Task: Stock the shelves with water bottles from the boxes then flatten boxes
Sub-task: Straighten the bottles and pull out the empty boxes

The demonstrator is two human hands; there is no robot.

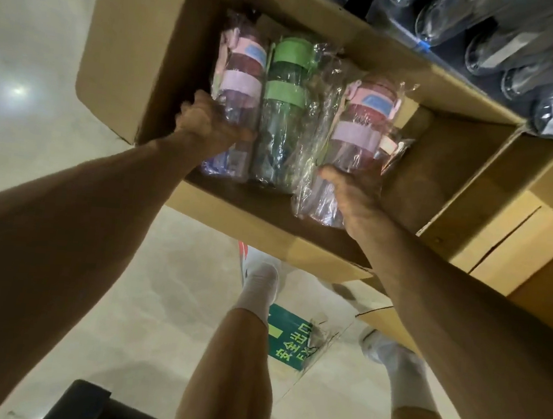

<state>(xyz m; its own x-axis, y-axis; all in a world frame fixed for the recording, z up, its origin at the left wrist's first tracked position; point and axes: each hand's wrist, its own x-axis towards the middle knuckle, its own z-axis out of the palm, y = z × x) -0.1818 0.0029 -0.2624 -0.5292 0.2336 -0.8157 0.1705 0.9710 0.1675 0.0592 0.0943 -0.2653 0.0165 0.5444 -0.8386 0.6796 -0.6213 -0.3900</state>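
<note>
While both bare arms reach forward from the lower edge, the far left shows only pale glossy floor (28, 54) with a bright spot of reflected light. Next comes an open cardboard box (251, 217), its left flap spread out over the floor. Inside, against the left wall, a purple bottle (241, 82) with a pink cap and a lilac band sits in clear plastic wrap, cap pointing away from the person. The left hand (209, 126) grips its lower body, fingers curled round the wrapped side. Touching it on the right is a green bottle (282, 109), also wrapped, which no hand touches. Further right a pink bottle (363, 123) in crinkled wrap is tilted and sits nearer the box's front wall; the right hand (357, 189) holds it round the base, thumb pressed on the plastic. Whether this bottle is lifted clear of the box bottom I cannot tell. Below the box, two legs in white socks (258, 288) stand on the floor, with a green sign (290, 341) between the feet and a black object (91, 403) at the lower left. Right of the open box stands a second box (507, 236) with its flaps closed. Above that, at upper right, a dark shelf (449, 57) carries a row of dark bottles (452, 21) in clear wrap, blurred
</note>
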